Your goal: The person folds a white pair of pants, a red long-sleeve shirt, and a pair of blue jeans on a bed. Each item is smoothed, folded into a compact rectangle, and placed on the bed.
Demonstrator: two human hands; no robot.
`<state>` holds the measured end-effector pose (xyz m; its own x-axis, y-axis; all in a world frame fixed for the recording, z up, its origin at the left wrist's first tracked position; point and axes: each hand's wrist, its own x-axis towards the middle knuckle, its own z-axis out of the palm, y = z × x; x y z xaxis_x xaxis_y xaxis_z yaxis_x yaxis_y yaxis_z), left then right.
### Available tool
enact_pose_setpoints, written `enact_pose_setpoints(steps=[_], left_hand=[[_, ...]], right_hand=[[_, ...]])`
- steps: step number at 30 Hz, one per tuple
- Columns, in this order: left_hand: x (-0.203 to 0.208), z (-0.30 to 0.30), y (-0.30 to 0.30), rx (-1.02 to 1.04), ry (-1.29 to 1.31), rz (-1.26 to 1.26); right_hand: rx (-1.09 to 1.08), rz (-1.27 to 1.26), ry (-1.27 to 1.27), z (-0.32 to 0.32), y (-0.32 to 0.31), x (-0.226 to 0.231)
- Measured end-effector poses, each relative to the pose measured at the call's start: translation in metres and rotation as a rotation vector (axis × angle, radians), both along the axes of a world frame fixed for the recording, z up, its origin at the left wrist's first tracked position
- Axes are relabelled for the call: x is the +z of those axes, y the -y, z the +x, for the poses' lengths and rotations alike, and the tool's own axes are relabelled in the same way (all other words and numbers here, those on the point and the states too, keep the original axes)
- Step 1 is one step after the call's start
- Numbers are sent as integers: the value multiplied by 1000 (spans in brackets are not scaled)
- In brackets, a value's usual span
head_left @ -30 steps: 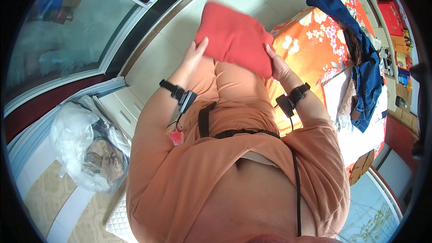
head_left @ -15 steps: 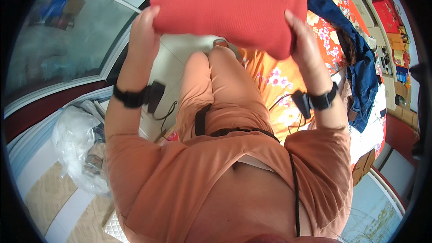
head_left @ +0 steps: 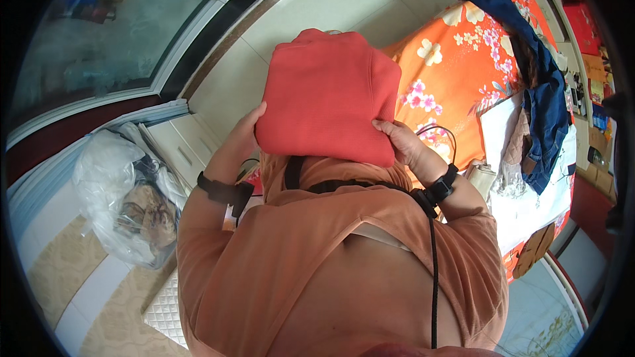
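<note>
A folded red knit garment [head_left: 327, 96], finely ribbed and thick, is held flat in front of my waist, over my lap. My left hand [head_left: 246, 133] grips its left edge, mostly with the fingers out of sight beneath. On the near right corner my right hand [head_left: 402, 141] is closed, thumb on top and fingers under the cloth. Which kind of garment it is does not show in the folds.
To the right a bed with an orange floral cover [head_left: 433, 59] carries blue jeans [head_left: 546, 122]. A clear plastic bag of things [head_left: 109, 185] stands at the left, near a white drawer unit [head_left: 188, 145]. Glass sliding doors [head_left: 112, 39] rise far left.
Both hands have brought the red garment down and closer to my body, from high at the far edge to over my lap. It stays in both hands.
</note>
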<state>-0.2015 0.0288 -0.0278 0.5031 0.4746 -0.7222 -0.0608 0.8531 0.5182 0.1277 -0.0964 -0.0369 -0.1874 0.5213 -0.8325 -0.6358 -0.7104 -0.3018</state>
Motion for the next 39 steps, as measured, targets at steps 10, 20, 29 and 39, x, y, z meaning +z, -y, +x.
enact_pose_setpoints(steps=[10,20,29,39], left_hand=[[71,2,-9,34,-59,119],[52,9,-3,-743,-793,917],[-12,85,-35,-1445,-188,903],[-44,43,-64,-1156,-101,748]], right_hand=[[-21,256,186,11,7,90],[63,-97,176,-5,33,61],[580,-65,478,49,21,55],[1373,1316,1443,53,-7,-6]])
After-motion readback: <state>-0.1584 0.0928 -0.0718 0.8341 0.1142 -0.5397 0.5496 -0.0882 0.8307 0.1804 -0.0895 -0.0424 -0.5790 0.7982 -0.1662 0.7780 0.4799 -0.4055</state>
